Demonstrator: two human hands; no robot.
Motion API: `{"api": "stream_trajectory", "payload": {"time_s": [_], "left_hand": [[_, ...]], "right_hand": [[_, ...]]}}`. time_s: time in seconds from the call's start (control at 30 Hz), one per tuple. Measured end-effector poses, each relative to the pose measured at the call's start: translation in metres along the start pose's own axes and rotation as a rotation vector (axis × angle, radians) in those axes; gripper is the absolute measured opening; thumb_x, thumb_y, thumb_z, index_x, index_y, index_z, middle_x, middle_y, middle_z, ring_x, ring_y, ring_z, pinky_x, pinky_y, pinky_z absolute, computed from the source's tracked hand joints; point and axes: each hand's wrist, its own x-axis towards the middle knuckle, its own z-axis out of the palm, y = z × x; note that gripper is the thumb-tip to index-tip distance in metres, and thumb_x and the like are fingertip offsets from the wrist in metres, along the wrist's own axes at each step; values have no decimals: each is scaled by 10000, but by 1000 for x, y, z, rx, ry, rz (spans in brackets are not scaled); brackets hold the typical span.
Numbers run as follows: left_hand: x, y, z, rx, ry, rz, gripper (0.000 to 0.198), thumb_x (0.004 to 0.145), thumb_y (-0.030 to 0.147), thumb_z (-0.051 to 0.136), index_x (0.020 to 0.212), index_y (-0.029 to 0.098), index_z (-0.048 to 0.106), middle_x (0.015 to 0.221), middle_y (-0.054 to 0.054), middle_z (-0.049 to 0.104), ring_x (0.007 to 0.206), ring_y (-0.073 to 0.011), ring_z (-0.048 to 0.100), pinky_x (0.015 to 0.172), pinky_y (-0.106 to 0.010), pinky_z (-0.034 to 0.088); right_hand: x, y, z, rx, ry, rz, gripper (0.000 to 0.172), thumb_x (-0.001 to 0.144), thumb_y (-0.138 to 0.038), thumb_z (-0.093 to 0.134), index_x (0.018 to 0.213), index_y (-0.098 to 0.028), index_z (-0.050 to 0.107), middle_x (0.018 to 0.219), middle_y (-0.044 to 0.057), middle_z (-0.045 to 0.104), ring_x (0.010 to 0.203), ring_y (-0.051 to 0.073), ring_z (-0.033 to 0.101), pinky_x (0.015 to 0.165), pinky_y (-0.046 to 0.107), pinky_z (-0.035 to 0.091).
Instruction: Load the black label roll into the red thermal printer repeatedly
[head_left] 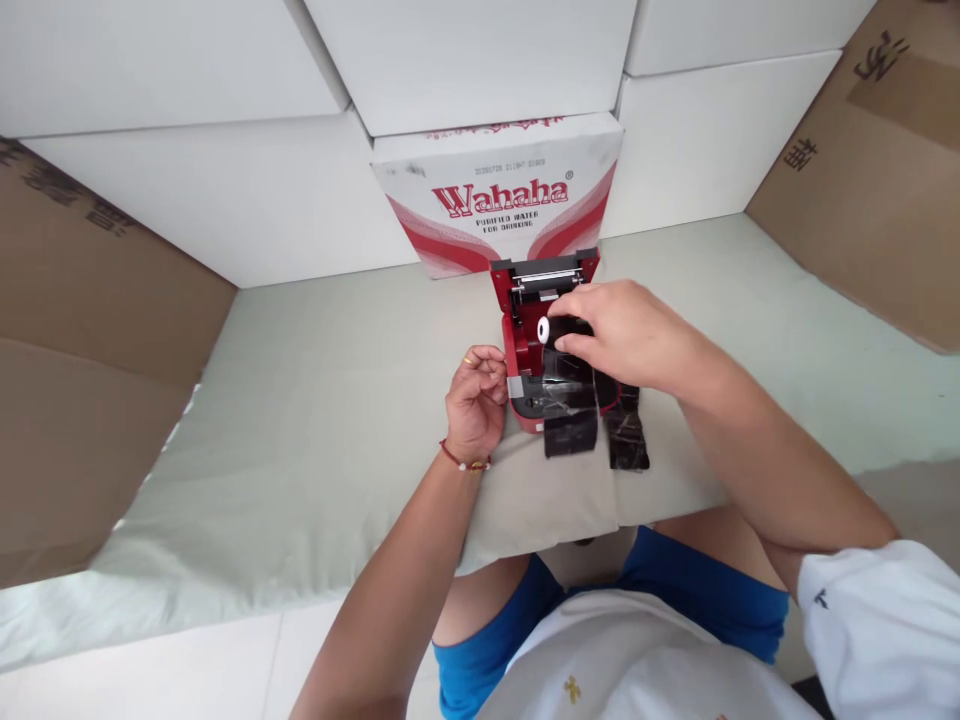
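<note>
A small red and black printer [523, 345] stands on the cloth with its lid [546, 272] raised at the back, showing a metal roller. My right hand [626, 330] pinches a roll of black film [568, 332] with a white core, just over the printer's open bay. A crinkled black strip [570, 430] hangs from the roll across the printer's front. Another black piece [628, 430] lies to its right on the cloth. With fingers curled, my left hand [478, 395] touches the printer's left side; its fingertips are partly hidden.
A white and red Wahaha water carton [502, 200] stands right behind the printer, against stacked white boxes [480, 60]. Brown cardboard boxes border the left [90, 360] and right [870, 190]. A pale green cloth [337, 400] covers the surface; its front edge is near my lap.
</note>
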Motion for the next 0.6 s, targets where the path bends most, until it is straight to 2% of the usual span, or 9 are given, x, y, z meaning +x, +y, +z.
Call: {"api": "stream_trajectory", "payload": {"time_s": [0.1, 0.2, 0.23, 0.3, 0.37, 0.43, 0.5, 0.6], "left_hand": [[-1, -6, 1, 49, 35, 68, 224, 632, 256, 726, 850, 206, 704, 646, 39, 527, 517, -96, 366, 503, -261, 280], [-8, -10, 4, 121, 101, 181, 181, 711, 266, 767, 873, 217, 703, 761, 15, 581, 633, -118, 464, 584, -259, 355], [-13, -10, 5, 204, 119, 273, 161, 765, 287, 773, 897, 222, 707, 817, 4, 596, 693, -131, 501, 629, -265, 393], [-24, -8, 6, 500, 113, 565, 144, 908, 346, 724, 993, 230, 722, 937, -25, 609, 823, -171, 561, 742, -309, 468], [-37, -6, 9, 790, 4, 861, 218, 991, 354, 648, 1154, 233, 726, 1056, -61, 613, 957, -218, 601, 847, -375, 510], [-47, -4, 12, 948, -109, 1071, 266, 1005, 319, 617, 1236, 228, 710, 1101, -77, 607, 1011, -238, 613, 879, -403, 515], [-54, -4, 15, 1039, -156, 1183, 255, 989, 271, 617, 1221, 224, 711, 1055, -65, 619, 1003, -238, 624, 893, -411, 498], [-56, -5, 20, 1141, -128, 1210, 235, 968, 225, 631, 1185, 222, 722, 961, -41, 657, 972, -232, 648, 913, -415, 459]], "right_hand": [[18, -10, 22, -198, -52, 97, 275, 967, -161, 670, 1200, -168, 815, 1151, 166, 828, 966, 334, 781, 788, 411, 547], [26, -15, 30, -272, -92, 131, 266, 977, -110, 608, 1151, -146, 806, 1124, 190, 822, 901, 328, 779, 724, 404, 522], [28, -16, 31, -278, -103, 135, 275, 977, -97, 589, 1147, -137, 802, 1125, 197, 820, 907, 334, 780, 718, 404, 518], [30, -17, 31, -278, -123, 135, 287, 974, -93, 575, 1158, -124, 793, 1123, 208, 817, 932, 349, 783, 711, 401, 513], [30, -19, 29, -281, -135, 144, 299, 965, -102, 584, 1186, -131, 783, 1144, 206, 815, 961, 356, 786, 703, 391, 504], [29, -20, 27, -293, -143, 158, 323, 964, -120, 587, 1227, -151, 770, 1195, 199, 808, 992, 359, 788, 692, 383, 492], [28, -21, 26, -303, -144, 157, 345, 967, -136, 583, 1264, -173, 756, 1242, 190, 801, 1018, 360, 788, 690, 378, 484], [27, -21, 27, -295, -134, 143, 339, 980, -161, 580, 1272, -172, 752, 1262, 190, 798, 1047, 364, 785, 712, 381, 491]]}}
